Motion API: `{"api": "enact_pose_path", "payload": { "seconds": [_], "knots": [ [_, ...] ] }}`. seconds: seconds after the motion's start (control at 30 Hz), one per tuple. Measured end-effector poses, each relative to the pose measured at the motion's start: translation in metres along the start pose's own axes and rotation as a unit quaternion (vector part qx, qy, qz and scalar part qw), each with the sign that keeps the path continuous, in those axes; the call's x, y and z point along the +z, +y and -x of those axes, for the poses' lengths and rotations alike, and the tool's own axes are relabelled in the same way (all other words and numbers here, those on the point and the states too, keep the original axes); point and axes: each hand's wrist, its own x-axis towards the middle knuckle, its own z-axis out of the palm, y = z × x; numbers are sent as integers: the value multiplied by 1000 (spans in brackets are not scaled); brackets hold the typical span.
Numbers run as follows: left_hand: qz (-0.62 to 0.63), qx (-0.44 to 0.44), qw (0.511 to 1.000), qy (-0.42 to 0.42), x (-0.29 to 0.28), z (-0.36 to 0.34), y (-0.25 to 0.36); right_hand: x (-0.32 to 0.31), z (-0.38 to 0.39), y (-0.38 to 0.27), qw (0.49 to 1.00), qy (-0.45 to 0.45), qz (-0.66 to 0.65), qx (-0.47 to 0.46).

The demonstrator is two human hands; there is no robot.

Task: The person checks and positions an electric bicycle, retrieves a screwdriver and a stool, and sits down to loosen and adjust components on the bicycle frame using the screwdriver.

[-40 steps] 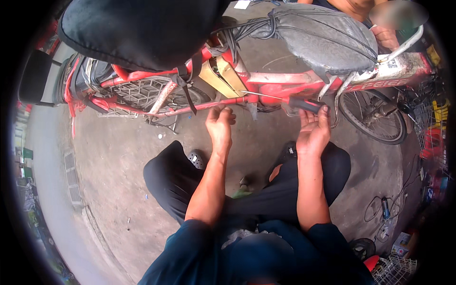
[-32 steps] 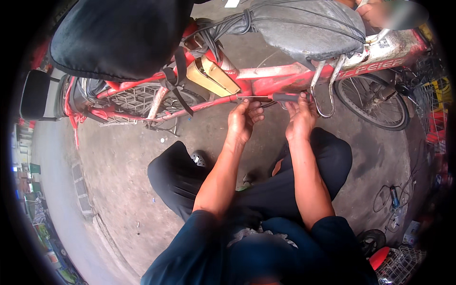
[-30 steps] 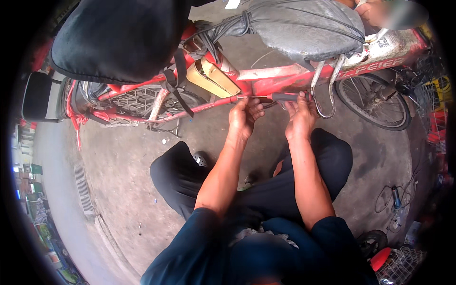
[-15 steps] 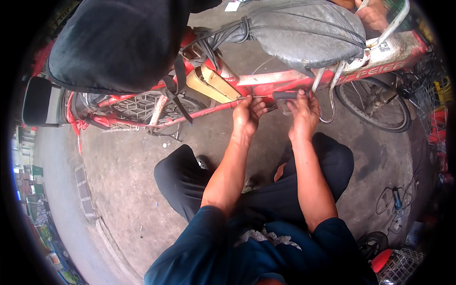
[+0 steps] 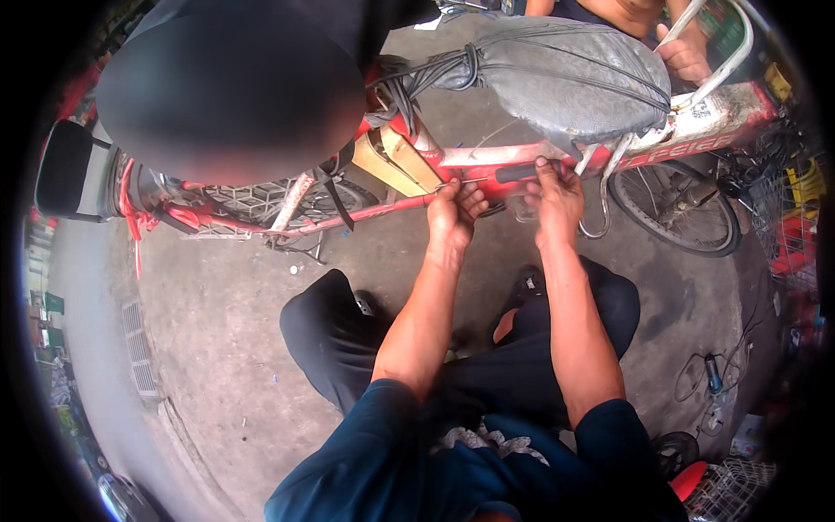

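A red-framed bicycle (image 5: 513, 157) stands crosswise before me. My right hand (image 5: 559, 197) is closed on the dark handle of a screwdriver (image 5: 515, 174), whose thin shaft runs left toward my other hand. At the lower corner of a tan box-like casing (image 5: 390, 165) on the frame, my left hand (image 5: 452, 214) has thumb and forefinger pinched by the shaft's far end, the other fingers curled. What sits in that pinch is too small to make out. A clear plastic-looking piece (image 5: 525, 209) shows just below my right hand; whether I hold it cannot be told.
A large, blurred black rounded shape (image 5: 230, 100) covers the upper left. Cables cross the grey covered seat (image 5: 574, 76). Behind the white rack, another person's hand (image 5: 684, 54) rests near the tubing. A corded blue tool (image 5: 713, 374) lies on the floor at right.
The view has shifted slightly, with the bicycle's middle and the black shape lying farther right. My two hands keep their places on the screwdriver and by the casing. More of the other person shows.
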Motion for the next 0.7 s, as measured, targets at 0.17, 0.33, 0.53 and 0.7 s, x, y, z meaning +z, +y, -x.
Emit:
{"api": "enact_pose_path", "payload": {
  "seconds": [0.17,0.33,0.53,0.7],
  "knots": [
    [-18,18,998,57,12,3,-8,-7,-5,4,1000,5,22,5],
    [-59,42,993,93,11,5,-10,-17,-8,20,995,32,25,91],
    [11,32,997,66,16,11,-3,-16,-8,28,998,-5,-60,-12],
    [25,35,998,50,12,6,-5,-17,-4,30,997,-29,-60,-43]
  ]
}}
